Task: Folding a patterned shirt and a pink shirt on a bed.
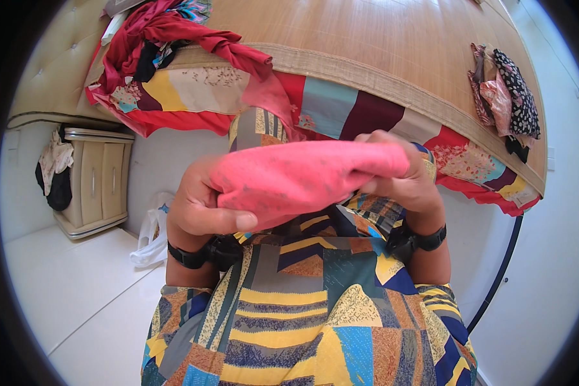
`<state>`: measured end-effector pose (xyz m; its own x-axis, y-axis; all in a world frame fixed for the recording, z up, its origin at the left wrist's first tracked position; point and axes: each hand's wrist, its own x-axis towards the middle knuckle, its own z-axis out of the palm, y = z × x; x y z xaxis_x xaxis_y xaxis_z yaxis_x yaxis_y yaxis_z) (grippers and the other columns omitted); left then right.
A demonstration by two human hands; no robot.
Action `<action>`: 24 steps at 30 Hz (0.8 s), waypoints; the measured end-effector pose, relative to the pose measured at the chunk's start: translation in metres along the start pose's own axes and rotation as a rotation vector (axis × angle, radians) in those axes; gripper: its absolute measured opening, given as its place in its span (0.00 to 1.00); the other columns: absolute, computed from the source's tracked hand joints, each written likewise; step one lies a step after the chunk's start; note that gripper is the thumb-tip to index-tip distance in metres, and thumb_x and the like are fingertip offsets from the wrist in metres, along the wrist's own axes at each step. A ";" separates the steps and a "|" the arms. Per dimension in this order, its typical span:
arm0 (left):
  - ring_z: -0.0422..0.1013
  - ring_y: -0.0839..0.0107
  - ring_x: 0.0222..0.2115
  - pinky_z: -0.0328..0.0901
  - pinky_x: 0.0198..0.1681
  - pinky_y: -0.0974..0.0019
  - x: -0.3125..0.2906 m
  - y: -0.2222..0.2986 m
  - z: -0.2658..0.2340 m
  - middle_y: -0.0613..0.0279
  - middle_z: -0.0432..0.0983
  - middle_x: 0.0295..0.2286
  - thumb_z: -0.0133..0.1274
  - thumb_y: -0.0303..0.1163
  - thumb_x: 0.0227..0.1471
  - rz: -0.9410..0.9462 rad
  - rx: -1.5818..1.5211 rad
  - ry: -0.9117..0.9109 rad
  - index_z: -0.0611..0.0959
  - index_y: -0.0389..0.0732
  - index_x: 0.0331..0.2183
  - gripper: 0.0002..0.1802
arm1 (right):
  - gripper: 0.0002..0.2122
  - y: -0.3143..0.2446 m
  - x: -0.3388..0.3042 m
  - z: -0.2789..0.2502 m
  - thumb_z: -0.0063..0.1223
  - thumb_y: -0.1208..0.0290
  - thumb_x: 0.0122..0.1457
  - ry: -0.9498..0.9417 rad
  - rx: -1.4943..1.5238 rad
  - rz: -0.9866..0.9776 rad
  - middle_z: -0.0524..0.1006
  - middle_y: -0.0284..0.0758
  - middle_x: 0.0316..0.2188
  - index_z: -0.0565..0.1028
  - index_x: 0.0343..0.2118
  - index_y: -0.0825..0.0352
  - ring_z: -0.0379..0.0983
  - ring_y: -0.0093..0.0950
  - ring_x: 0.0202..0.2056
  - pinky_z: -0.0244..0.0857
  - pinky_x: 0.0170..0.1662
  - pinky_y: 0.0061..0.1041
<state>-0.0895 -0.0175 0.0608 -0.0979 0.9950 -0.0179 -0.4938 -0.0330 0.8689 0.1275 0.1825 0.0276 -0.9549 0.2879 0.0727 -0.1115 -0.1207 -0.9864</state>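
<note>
On my feed I see the pink cloth (296, 177) on the near side of the bed (392, 42), long axis running left to right, left hand (196, 199) gripping its left end, right hand (408, 183) its right, neither hand nearer.

One bright-pink cloth (289, 180), two wristbands (188, 258) (432, 238)

Head-worn left fisheye camera, looking steeply down over patchwork-print garment (289, 321); left hand (199, 199) and right hand (402, 177) close to lens, wood-look bed mat (367, 48) farther off, beyond.
</note>
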 end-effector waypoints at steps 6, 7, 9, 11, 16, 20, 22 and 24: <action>0.72 0.71 0.40 0.64 0.47 0.67 0.006 0.001 -0.022 0.59 0.78 0.36 0.60 0.23 0.38 0.010 0.215 -0.050 0.81 0.30 0.39 0.20 | 0.10 -0.016 -0.006 0.005 0.55 0.75 0.57 0.271 0.192 -0.091 0.74 0.29 0.39 0.70 0.41 0.68 0.68 0.18 0.42 0.62 0.47 0.20; 0.71 0.71 0.41 0.63 0.48 0.67 0.009 0.004 -0.020 0.59 0.77 0.37 0.61 0.25 0.39 -0.062 0.308 -0.032 0.81 0.31 0.40 0.22 | 0.09 -0.017 -0.005 0.005 0.54 0.76 0.58 0.280 0.227 -0.136 0.74 0.30 0.39 0.69 0.40 0.67 0.68 0.18 0.42 0.62 0.47 0.20; 0.70 0.71 0.43 0.63 0.49 0.66 0.013 0.003 -0.016 0.59 0.77 0.38 0.62 0.26 0.39 -0.133 0.400 -0.013 0.80 0.31 0.42 0.23 | 0.08 -0.022 -0.005 0.010 0.53 0.76 0.59 0.274 0.225 -0.129 0.73 0.29 0.39 0.68 0.39 0.66 0.68 0.18 0.42 0.62 0.47 0.20; 0.69 0.73 0.44 0.63 0.49 0.67 0.016 -0.001 -0.011 0.59 0.74 0.43 0.64 0.28 0.41 -0.055 0.381 0.005 0.75 0.33 0.49 0.31 | 0.07 -0.024 -0.002 0.013 0.53 0.77 0.59 0.264 0.226 -0.121 0.73 0.29 0.39 0.68 0.39 0.66 0.67 0.18 0.42 0.62 0.47 0.20; 0.68 0.71 0.49 0.61 0.53 0.67 0.033 -0.004 0.009 0.58 0.71 0.48 0.69 0.29 0.38 -0.094 0.207 -0.012 0.64 0.36 0.58 0.47 | 0.08 -0.025 0.003 0.020 0.55 0.79 0.58 0.133 0.159 -0.113 0.72 0.30 0.35 0.69 0.38 0.67 0.67 0.17 0.38 0.62 0.41 0.18; 0.67 0.70 0.50 0.60 0.55 0.66 0.045 -0.008 0.020 0.60 0.71 0.48 0.73 0.29 0.33 -0.024 0.248 -0.080 0.65 0.37 0.58 0.51 | 0.10 -0.030 0.016 0.036 0.61 0.76 0.54 0.073 -0.266 -0.174 0.73 0.35 0.31 0.72 0.36 0.69 0.69 0.22 0.30 0.65 0.34 0.23; 0.67 0.70 0.49 0.60 0.55 0.67 0.048 -0.005 0.019 0.61 0.72 0.48 0.74 0.28 0.32 -0.031 0.382 -0.151 0.67 0.37 0.57 0.49 | 0.10 -0.040 0.018 0.041 0.62 0.77 0.53 0.008 -0.361 -0.149 0.73 0.34 0.31 0.71 0.35 0.70 0.70 0.23 0.32 0.65 0.36 0.23; 0.72 0.72 0.42 0.66 0.47 0.68 0.049 -0.006 0.020 0.62 0.75 0.43 0.71 0.35 0.40 0.012 0.535 -0.201 0.74 0.38 0.52 0.38 | 0.10 -0.036 0.020 0.042 0.63 0.78 0.53 -0.024 -0.463 -0.228 0.73 0.33 0.29 0.71 0.34 0.71 0.70 0.23 0.32 0.64 0.36 0.22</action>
<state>-0.0742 0.0335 0.0651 0.0911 0.9949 0.0427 0.0180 -0.0445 0.9988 0.1007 0.1525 0.0703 -0.9271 0.2352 0.2918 -0.1894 0.3778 -0.9063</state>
